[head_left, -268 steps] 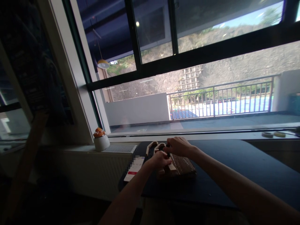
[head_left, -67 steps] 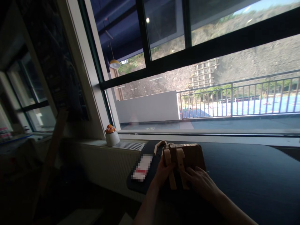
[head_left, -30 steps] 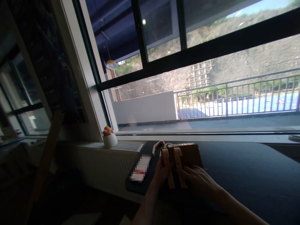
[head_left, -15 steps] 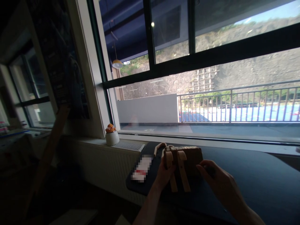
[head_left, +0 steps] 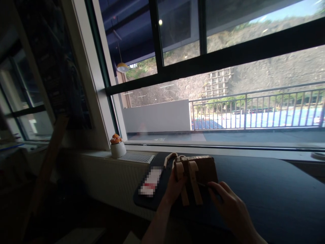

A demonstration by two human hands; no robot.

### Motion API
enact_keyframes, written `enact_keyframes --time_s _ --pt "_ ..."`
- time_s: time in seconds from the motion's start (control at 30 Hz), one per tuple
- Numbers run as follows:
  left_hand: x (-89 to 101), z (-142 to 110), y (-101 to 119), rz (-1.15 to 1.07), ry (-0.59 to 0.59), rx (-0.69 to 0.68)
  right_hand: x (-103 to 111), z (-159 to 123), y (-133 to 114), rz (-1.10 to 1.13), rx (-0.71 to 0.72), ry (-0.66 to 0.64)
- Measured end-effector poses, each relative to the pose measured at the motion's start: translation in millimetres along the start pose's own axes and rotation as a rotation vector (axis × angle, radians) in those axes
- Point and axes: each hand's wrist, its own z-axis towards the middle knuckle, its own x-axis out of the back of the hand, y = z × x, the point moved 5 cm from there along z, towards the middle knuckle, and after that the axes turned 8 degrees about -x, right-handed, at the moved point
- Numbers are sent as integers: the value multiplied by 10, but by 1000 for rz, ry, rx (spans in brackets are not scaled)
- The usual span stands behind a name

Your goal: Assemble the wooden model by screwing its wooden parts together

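My left hand [head_left: 173, 191] grips the left end of a brown block [head_left: 207, 169] with a rough pale top edge, held over the dark table. Two pale wooden strips with curved tops run down the block's near face: a left strip [head_left: 179, 168], partly covered by my fingers, and a right strip [head_left: 195, 186]. Closed around a thin tool that looks like a screwdriver [head_left: 202, 184], my right hand [head_left: 228, 201] is at the block's lower right. The tool's slim shaft points left at the right strip; its dark handle is mostly hidden in my palm. Whether the tip touches is unclear.
A curved wooden piece [head_left: 169, 158] lies behind the block. A phone [head_left: 151, 183] with a blurred screen is at the left of the dark table [head_left: 264, 183]. On the ledge below the window stands a pale pot [head_left: 118, 149] with an orange top.
My right hand has turned and moved slightly down and left, bringing the tool's shaft into sight beside the right strip. My left hand keeps its hold; the whole view has shifted a little.
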Motion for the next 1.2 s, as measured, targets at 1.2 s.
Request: enact_keyframes --time_s 1.2 --pt "-15 -17 -19 4 -19 1 40 44 -437 -321 374 -40"
